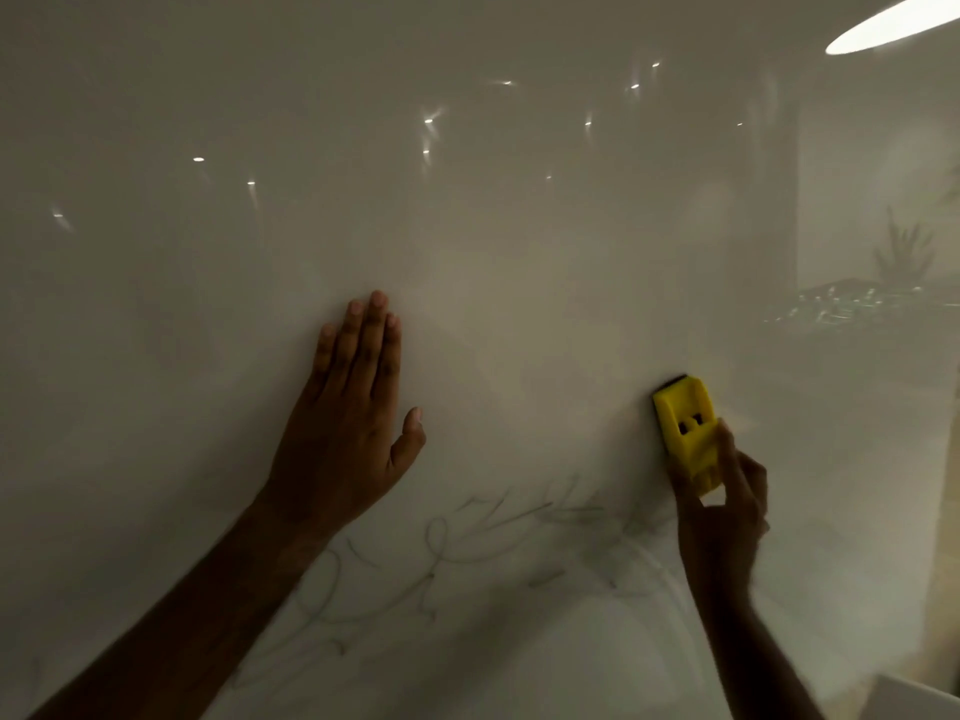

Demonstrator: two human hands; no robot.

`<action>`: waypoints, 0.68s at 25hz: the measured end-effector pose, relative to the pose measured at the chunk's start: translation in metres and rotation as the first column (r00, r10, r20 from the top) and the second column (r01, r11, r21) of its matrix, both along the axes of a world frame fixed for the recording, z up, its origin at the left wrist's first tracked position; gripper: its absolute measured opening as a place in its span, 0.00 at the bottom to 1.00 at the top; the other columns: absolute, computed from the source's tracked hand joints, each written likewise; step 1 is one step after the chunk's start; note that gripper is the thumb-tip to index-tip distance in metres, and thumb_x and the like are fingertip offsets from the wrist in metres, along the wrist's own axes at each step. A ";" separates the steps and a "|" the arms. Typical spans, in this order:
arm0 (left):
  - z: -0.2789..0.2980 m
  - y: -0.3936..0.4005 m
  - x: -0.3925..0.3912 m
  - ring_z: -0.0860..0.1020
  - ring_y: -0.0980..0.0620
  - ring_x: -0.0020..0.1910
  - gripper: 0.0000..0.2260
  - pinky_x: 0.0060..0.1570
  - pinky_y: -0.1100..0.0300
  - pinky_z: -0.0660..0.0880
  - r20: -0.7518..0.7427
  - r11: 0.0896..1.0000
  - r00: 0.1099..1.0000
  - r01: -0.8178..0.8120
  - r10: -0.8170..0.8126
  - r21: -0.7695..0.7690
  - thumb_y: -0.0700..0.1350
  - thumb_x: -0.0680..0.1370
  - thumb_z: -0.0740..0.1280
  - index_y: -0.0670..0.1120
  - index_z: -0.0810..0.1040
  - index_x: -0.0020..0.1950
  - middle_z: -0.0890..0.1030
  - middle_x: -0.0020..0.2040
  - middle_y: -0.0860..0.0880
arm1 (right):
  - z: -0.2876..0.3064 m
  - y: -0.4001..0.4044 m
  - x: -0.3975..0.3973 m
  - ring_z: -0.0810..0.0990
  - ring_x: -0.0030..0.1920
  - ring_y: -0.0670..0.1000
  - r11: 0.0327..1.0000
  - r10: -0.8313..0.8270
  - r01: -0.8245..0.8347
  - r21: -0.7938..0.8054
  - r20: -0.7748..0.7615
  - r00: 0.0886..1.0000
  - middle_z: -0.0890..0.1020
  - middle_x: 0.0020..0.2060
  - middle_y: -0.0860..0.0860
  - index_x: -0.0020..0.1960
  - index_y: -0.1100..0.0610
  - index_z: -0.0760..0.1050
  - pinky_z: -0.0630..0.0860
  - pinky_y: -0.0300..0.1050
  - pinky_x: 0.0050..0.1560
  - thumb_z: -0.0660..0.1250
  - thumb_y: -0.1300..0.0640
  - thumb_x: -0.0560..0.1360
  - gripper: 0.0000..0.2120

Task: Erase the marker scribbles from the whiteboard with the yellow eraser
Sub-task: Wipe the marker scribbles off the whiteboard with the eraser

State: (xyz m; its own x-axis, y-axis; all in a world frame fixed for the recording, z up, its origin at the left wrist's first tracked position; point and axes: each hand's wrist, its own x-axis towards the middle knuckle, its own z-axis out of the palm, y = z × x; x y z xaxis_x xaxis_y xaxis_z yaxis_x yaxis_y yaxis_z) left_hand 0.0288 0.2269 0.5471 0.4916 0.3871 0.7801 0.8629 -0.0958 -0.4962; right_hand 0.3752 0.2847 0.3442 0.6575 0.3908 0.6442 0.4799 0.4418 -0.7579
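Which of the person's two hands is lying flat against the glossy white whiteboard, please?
The left hand: its straight fingers rest flat on the glossy white whiteboard and hold nothing, while the right hand grips the yellow plastic eraser.

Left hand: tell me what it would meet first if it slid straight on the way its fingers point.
Nothing, as far as the picture shows. The left hand lies flat on the whiteboard, fingers pointing up, and only bare board with reflected light spots lies above. The scribbles are below it.

Head camera faces the whiteboard (467, 226) closely.
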 end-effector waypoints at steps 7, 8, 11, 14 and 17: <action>-0.002 -0.011 -0.030 0.52 0.32 0.87 0.38 0.86 0.38 0.51 0.056 1.000 0.998 0.023 -0.023 0.001 0.54 0.83 0.56 0.32 0.52 0.86 0.51 0.87 0.33 | -0.057 -0.023 -0.049 0.80 0.58 0.58 0.999 0.024 -0.014 -0.035 0.313 0.950 0.78 0.63 0.51 0.76 0.46 0.74 0.73 0.57 0.57 0.82 0.60 0.69 0.38; -0.002 -0.016 -0.042 0.53 0.31 0.87 0.38 0.86 0.38 0.50 0.081 1.000 0.996 0.019 -0.020 0.013 0.54 0.83 0.57 0.32 0.52 0.86 0.51 0.87 0.32 | -0.065 -0.022 -0.038 0.81 0.58 0.59 0.999 0.015 -0.005 -0.037 0.284 0.959 0.78 0.63 0.52 0.76 0.42 0.72 0.74 0.57 0.56 0.82 0.62 0.69 0.41; -0.003 -0.029 -0.083 0.52 0.30 0.86 0.38 0.86 0.38 0.48 0.134 0.999 0.991 -0.021 0.015 0.046 0.54 0.84 0.56 0.32 0.52 0.86 0.51 0.87 0.31 | -0.047 -0.008 -0.006 0.78 0.62 0.60 0.999 0.007 -0.006 -0.035 0.045 0.999 0.76 0.64 0.53 0.78 0.34 0.65 0.72 0.53 0.61 0.78 0.61 0.74 0.41; -0.006 -0.039 -0.113 0.52 0.29 0.86 0.37 0.87 0.40 0.45 0.164 0.996 0.985 -0.063 0.052 0.060 0.53 0.84 0.56 0.32 0.51 0.86 0.51 0.87 0.31 | -0.004 0.001 -0.019 0.75 0.62 0.61 0.999 0.020 -0.021 0.043 0.030 0.999 0.76 0.64 0.56 0.79 0.49 0.70 0.73 0.55 0.62 0.77 0.61 0.76 0.34; -0.010 -0.046 -0.129 0.53 0.29 0.86 0.37 0.87 0.41 0.45 0.184 0.996 0.981 -0.068 0.056 0.059 0.54 0.84 0.55 0.32 0.51 0.86 0.52 0.87 0.31 | -0.001 -0.012 -0.067 0.76 0.59 0.59 0.996 0.053 -0.071 0.046 0.318 0.947 0.77 0.64 0.54 0.74 0.53 0.76 0.65 0.47 0.60 0.77 0.58 0.74 0.29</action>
